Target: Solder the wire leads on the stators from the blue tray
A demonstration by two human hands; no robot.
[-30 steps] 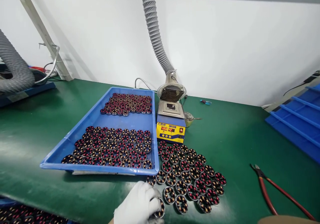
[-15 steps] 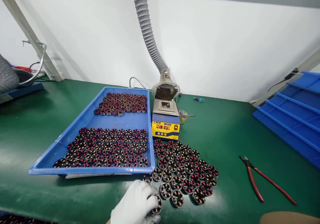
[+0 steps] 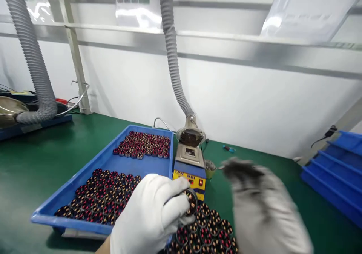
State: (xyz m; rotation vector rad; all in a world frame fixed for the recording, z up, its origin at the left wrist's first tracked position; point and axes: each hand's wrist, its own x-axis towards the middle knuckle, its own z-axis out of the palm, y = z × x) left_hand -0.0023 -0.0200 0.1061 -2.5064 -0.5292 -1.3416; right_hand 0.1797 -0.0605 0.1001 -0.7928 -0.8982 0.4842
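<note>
1. While the white-gloved left hand (image 3: pixel 149 212) grips a round, dark metal-rimmed ring part with copper-coloured windings (image 3: pixel 192 201), the right hand (image 3: pixel 263 205), in a soiled white glove, is raised beside a small yellowish cup (image 3: pixel 209 173). The step in hand looks like holding one part up while reaching towards the thin handle (image 3: pixel 220 167) that juts from that cup.
2. The ring part is off the green surface (image 3: pixel 22 174), tilted between the left fingers and thumb, in front of the yellow-and-blue heated unit (image 3: pixel 198 184). The right hand is blurred; whether its fingers are on the handle or free, I cannot tell.
3. The next move, as I judge it, calls for a firm hold on the ring part's rim and a careful right-hand pinch, well off the hot metal top (image 3: pixel 190 155).
4. Long and shallow, the blue plastic tray (image 3: pixel 70 224) carries a tightly packed far group of small wound rings (image 3: pixel 143 144) and a near group (image 3: pixel 98 197), with bare tray floor between. The left hand hides its near right corner.
5. More loose wound rings (image 3: pixel 212 223) crowd together below the unit. What the cup contains is too small to make out.
</note>
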